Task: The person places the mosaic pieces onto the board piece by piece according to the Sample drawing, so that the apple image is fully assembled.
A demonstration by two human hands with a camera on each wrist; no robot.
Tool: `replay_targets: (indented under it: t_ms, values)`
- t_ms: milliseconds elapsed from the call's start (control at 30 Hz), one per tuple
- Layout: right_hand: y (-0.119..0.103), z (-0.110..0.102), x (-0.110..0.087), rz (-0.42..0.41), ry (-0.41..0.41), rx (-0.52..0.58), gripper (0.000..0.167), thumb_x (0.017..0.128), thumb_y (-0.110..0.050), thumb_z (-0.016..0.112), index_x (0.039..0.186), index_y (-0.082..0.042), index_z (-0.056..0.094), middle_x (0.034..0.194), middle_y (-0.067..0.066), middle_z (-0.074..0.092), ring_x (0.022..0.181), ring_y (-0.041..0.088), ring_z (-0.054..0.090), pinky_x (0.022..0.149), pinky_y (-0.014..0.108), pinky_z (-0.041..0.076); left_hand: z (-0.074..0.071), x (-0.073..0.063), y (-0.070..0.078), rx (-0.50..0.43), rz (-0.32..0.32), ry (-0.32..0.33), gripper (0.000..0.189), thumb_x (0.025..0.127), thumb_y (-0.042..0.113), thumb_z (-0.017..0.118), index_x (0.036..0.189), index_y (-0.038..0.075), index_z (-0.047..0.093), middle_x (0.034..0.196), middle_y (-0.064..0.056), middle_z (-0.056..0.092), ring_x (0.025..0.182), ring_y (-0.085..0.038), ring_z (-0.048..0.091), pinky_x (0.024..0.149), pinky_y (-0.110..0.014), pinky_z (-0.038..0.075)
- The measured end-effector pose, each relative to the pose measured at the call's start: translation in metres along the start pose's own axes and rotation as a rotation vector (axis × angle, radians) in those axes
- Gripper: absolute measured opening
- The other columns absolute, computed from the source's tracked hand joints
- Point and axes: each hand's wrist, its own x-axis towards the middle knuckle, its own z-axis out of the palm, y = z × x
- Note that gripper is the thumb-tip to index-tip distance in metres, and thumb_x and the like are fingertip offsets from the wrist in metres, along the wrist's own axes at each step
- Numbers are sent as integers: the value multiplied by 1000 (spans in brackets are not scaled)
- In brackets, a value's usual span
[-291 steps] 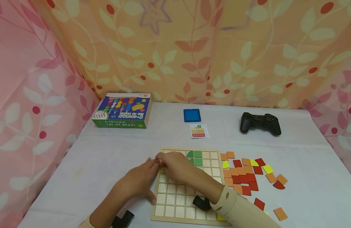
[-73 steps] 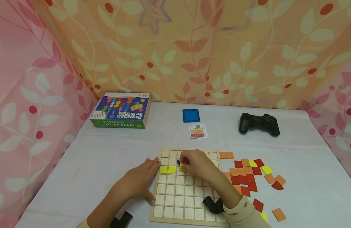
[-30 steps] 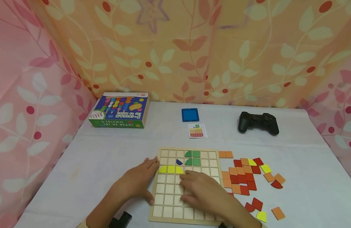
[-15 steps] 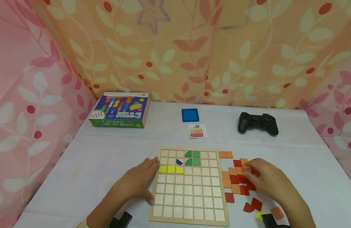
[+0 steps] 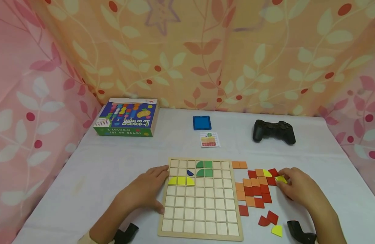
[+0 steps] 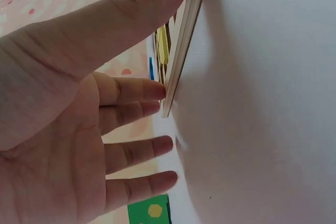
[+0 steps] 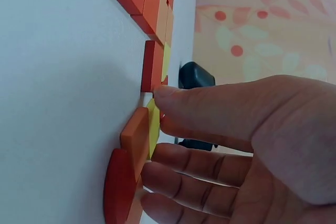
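At the left edge of the wooden grid board (image 5: pixel 161 234), my left hand (image 5: pixel 144 189) rests with fingers extended; in the left wrist view its thumb overlaps the board's side. My right hand (image 5: pixel 300 188) is right of the loose tiles, thumb and forefinger pinching a yellow tile (image 5: pixel 281 179). That yellow tile (image 7: pixel 153 129) leans by an orange tile (image 7: pixel 135 132) in the right wrist view. On the board are green square tiles (image 5: pixel 208 164), green quarter-round tiles (image 5: pixel 200 173), a small blue piece (image 5: pixel 190 173) and a row of yellow tiles (image 5: pixel 181 181).
Loose red tiles (image 5: pixel 249 191) and orange tiles (image 5: pixel 250 202) spread beside the board's right edge. A yellow quarter-round tile (image 5: pixel 277 231) lies nearer me. Farther back are a pattern card (image 5: pixel 210 139), a blue frame (image 5: pixel 202 122), a black game controller (image 5: pixel 274 131) and a bead-set box (image 5: pixel 126 117).
The yellow row has grown from its left end to three tiles. My right hand has left the board and moved right, across the loose tiles to a yellow one. The left hand stays at the edge.
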Motion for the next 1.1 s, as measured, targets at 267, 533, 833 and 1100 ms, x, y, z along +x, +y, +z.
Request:
replay_targets:
  t_ms: [267, 533, 833, 1100]
  values:
    - [-7, 4, 7, -98, 102, -2, 31, 84, -14, 78, 111, 0, 72, 98, 21, 63, 90, 37, 58, 77, 59, 54, 1, 4, -6, -2, 51, 26, 101, 62, 42, 96, 143, 1, 51, 154, -13, 42, 140, -31, 40, 112, -47, 35]
    - [-17, 13, 17, -171, 109, 58, 23, 83, -11, 80, 104, -2, 74, 92, 11, 60, 86, 28, 56, 78, 53, 55, 0, 4, -8, -33, 47, 27, 102, 64, 40, 95, 145, 0, 49, 154, -12, 42, 141, -30, 39, 113, -46, 35]
    - [-35, 8, 15, -138, 69, 148, 20, 88, -11, 75, 100, -5, 59, 83, 6, 59, 76, 22, 52, 62, 34, 53, -2, 5, -8, -32, 59, 19, 104, 65, 42, 94, 147, -2, 47, 155, -13, 41, 141, -31, 40, 113, -45, 35]
    - [-76, 12, 13, -301, 142, 180, 19, 89, 0, 71, 107, -5, 72, 99, 7, 68, 82, 22, 58, 75, 40, 58, -2, 5, -7, -28, 48, 23, 105, 64, 40, 95, 147, -1, 47, 155, -13, 41, 140, -30, 40, 112, -45, 36]
